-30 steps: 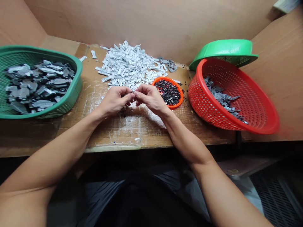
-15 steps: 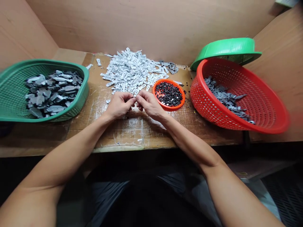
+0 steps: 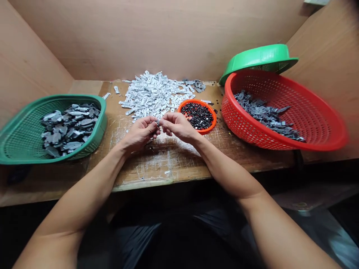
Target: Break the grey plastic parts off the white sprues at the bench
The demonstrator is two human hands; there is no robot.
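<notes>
One small part (image 3: 157,122) showing, hidden just before | left hand (image 3: 140,132), right hand (image 3: 179,127) both pinching it

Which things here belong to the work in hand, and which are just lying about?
Likely in use:
- small part, mostly hidden, between left hand and right hand
- heap of pale pieces
- orange dish, dark bits
- red basket, grey pieces
- dark green basket, grey-and-black pieces

Seemingly lying about:
- bright green basket
- loose white piece
</notes>
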